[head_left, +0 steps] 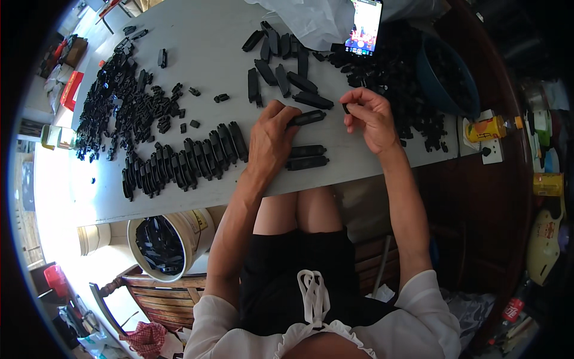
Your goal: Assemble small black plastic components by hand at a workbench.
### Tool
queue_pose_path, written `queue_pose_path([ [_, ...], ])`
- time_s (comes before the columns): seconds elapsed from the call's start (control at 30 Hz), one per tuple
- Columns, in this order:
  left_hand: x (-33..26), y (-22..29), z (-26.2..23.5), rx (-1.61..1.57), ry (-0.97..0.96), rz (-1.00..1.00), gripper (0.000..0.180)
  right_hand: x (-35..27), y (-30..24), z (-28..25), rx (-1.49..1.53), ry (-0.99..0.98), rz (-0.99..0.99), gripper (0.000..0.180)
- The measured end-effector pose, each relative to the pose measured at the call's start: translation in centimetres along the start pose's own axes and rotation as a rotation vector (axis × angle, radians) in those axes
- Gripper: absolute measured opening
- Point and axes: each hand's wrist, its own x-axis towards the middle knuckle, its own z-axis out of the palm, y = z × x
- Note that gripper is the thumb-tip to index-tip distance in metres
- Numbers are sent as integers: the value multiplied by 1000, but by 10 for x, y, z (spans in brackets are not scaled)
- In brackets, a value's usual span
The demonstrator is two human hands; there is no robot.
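Observation:
My left hand (272,137) is closed on one end of a long black plastic piece (310,118), which points to the right over the grey table (209,66). Just right of it, my right hand (372,121) pinches a small black part (345,108) between thumb and fingertips. Nearer me lie two more long black pieces (307,163), side by side. Left of my left hand, similar long pieces stand in a slanting row (185,160). Several others (281,78) are scattered beyond my hands.
Heaps of small black parts lie at the left (113,90) and right (412,78). A lit phone (363,27) and white plastic bag (311,21) sit at the back. A blue basin (445,75) stands right; a white bucket (191,239) of black pieces is below the table's left edge.

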Motion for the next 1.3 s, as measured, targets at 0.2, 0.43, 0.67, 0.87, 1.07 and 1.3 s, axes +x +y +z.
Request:
queue_pose_path([
  [0.2, 1, -2, 2, 21, 20, 43, 30, 6, 8, 7, 279, -29, -17, 14],
  [0.43, -1, 0, 0, -14, 12, 7, 27, 2, 4, 19, 44, 13, 0, 18],
  [0.67, 0, 3, 2, -5, 0, -3, 29, -1, 3, 17, -30, 71, -61, 11],
  [0.87, 0, 0, 1, -23, 2, -24, 29, -5, -4, 22, -303, 82, -41, 9],
  [1.07, 1, 0, -1, -24, 44, -40, 31, 0, -11, 34, -372, 83, -110, 10],
  [1.3, -1, -4, -1, -54, 47, -31, 28, 15, -21, 64, -321, -66, 96, 5],
])
